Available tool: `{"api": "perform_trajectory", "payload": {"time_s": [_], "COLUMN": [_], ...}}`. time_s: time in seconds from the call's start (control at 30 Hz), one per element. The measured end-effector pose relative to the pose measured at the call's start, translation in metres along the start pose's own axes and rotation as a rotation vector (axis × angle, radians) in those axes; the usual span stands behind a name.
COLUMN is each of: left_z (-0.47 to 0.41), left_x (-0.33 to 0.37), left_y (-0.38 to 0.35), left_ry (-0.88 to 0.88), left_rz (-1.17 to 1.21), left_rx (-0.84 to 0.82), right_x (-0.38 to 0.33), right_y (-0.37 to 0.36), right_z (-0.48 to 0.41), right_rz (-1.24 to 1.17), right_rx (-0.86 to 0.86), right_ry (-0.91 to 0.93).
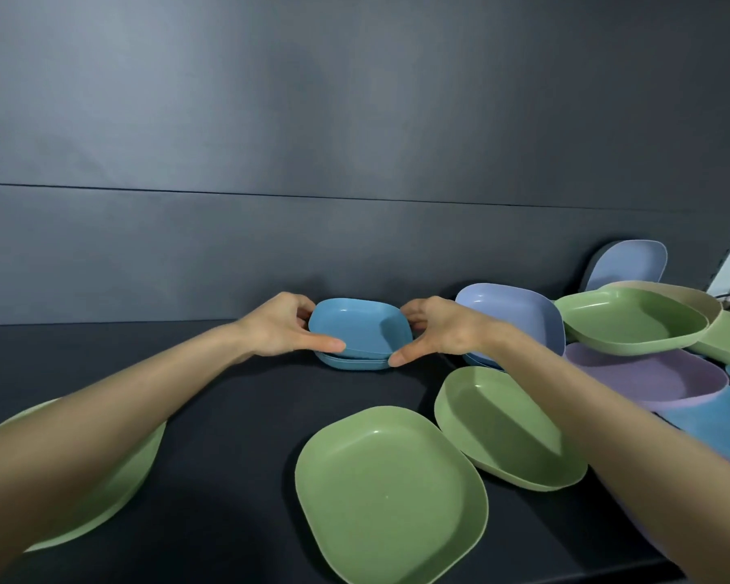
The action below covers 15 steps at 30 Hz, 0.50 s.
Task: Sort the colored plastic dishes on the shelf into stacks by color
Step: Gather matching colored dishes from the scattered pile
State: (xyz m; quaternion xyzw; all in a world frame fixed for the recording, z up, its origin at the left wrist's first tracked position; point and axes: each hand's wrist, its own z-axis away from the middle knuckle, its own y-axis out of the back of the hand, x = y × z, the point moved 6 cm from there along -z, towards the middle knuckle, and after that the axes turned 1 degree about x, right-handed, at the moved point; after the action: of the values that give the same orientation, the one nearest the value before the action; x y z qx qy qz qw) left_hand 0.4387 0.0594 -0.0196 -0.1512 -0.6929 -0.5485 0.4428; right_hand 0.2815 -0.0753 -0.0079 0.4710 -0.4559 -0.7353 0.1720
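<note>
Left hand [287,326] and right hand [435,330] both pinch the top blue dish [359,328], one on each side, with thumbs in front and fingers at the back edge. The dish sits right between the hands in the middle of the frame, so neither hand is nearer. Its wide side runs left to right. It lies a bit tilted on the blue stack [350,364], which rests on the dark shelf [228,394]. I think it must go straight down to sit flat. Green dishes [390,495] lie lower in the frame. A mixed pile [633,326] waits at the right.
</note>
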Motion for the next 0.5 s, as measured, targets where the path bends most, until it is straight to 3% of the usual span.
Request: {"api": "perform_trajectory", "payload": {"time_s": [0.5], "left_z": [0.0004], "left_x": [-0.0036], "left_y": [-0.0045], "left_ry": [0.012], "left_rz": [-0.087], "left_rx": [-0.155], "right_x": [0.0003], "right_y": [-0.0029], "right_z": [-0.0012], "right_rz": [0.100], "right_rx": [-0.009], "right_ry": [-0.066]}}
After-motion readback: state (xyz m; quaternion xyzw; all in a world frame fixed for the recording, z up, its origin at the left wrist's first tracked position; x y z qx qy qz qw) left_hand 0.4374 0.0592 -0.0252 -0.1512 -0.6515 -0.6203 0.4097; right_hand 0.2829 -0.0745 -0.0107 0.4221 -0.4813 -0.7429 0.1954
